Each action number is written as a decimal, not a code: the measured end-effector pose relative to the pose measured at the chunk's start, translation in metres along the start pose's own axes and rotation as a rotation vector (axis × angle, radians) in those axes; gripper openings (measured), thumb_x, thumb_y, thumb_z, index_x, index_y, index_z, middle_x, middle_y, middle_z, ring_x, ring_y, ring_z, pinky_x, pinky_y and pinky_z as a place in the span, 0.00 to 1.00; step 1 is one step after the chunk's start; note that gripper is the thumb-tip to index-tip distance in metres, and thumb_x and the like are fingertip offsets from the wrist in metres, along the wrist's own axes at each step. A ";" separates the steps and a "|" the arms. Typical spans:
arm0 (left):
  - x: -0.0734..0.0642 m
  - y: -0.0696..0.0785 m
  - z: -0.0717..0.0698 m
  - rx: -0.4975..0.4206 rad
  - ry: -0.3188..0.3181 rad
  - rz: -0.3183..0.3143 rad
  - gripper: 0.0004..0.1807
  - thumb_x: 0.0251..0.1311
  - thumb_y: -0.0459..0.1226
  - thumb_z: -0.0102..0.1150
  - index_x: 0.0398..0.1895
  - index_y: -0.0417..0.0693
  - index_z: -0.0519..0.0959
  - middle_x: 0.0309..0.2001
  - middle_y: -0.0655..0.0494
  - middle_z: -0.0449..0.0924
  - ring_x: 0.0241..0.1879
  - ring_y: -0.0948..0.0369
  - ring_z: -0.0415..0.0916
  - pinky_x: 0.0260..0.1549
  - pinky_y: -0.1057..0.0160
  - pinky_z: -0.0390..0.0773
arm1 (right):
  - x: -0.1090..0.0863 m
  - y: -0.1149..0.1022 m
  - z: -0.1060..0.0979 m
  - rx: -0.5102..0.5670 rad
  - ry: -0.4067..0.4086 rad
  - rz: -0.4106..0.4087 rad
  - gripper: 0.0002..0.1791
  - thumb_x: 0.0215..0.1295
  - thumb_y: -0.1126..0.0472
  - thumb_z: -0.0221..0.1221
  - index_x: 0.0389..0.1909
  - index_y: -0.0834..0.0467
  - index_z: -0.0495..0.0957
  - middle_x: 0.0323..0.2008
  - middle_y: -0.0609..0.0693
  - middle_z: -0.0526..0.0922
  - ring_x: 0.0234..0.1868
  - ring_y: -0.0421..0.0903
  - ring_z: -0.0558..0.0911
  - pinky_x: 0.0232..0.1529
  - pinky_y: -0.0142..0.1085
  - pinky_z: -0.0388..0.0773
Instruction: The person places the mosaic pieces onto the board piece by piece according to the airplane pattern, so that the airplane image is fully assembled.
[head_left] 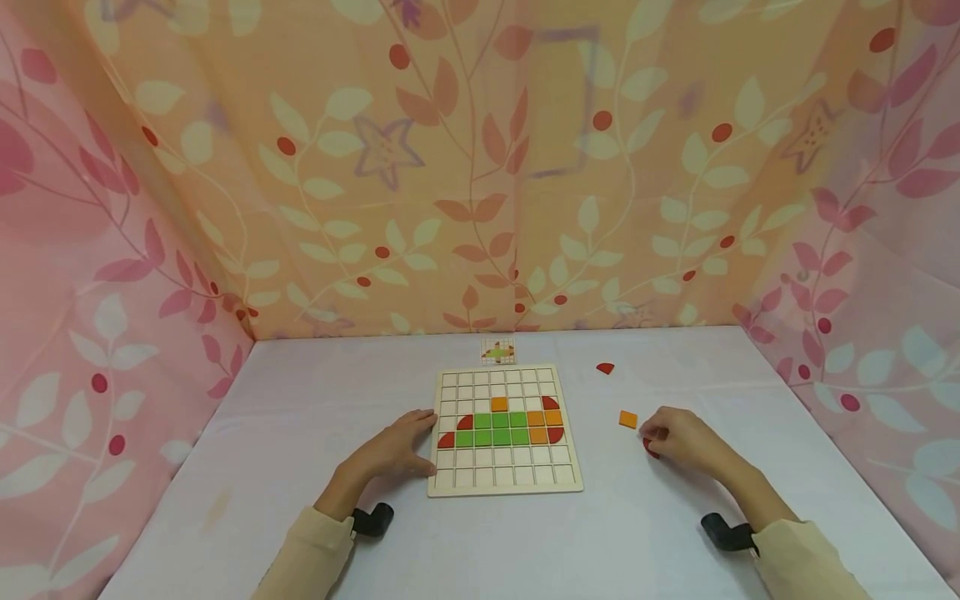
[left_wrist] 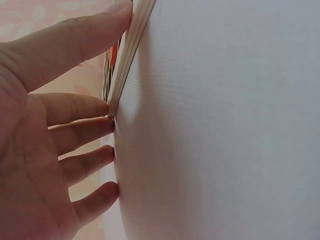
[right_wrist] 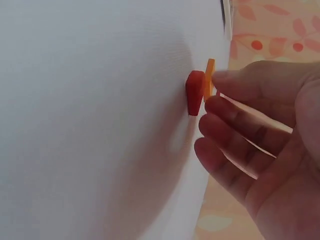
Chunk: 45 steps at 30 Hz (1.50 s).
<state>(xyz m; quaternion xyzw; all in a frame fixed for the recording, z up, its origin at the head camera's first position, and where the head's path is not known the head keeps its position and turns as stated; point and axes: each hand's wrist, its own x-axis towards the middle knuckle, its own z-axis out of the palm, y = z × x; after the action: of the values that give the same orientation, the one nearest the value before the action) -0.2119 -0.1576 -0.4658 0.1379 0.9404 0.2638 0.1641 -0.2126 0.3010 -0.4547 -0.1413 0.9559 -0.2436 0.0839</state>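
Note:
My left hand [head_left: 393, 446] rests at the left side of a square wooden grid board [head_left: 506, 479], its fingers extended and touching the board's edge in the left wrist view. On the grid lie several green tiles [head_left: 501, 420], orange tiles [head_left: 498, 404] and red rounded tiles [head_left: 551, 402]. To the right of the board, my right hand [head_left: 686, 437] hovers low over a loose red tile [right_wrist: 195, 93], with fingers loosely bent. Thumb and index finger stand apart in the right wrist view, nothing clearly held. Just beyond is a loose orange square tile [head_left: 627, 419].
A small pattern card [head_left: 498, 351] lies behind the board, showing a similar coloured figure. Another red quarter-round tile [head_left: 605, 367] lies on the white-covered table [head_left: 300, 400] at the back right. Flowered cloth walls [head_left: 480, 167] enclose the table at the back and both sides.

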 end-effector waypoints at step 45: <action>0.002 -0.003 0.001 -0.006 0.007 -0.008 0.48 0.45 0.40 0.77 0.71 0.39 0.64 0.74 0.47 0.59 0.76 0.46 0.51 0.72 0.44 0.56 | -0.001 0.002 0.006 -0.085 -0.007 -0.060 0.09 0.52 0.71 0.65 0.36 0.60 0.86 0.33 0.45 0.79 0.36 0.42 0.77 0.38 0.37 0.80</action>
<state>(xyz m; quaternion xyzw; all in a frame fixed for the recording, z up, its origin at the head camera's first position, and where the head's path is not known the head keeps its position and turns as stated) -0.2137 -0.1588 -0.4688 0.1328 0.9408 0.2664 0.1624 -0.2104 0.3000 -0.4610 -0.1740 0.9605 -0.2044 0.0737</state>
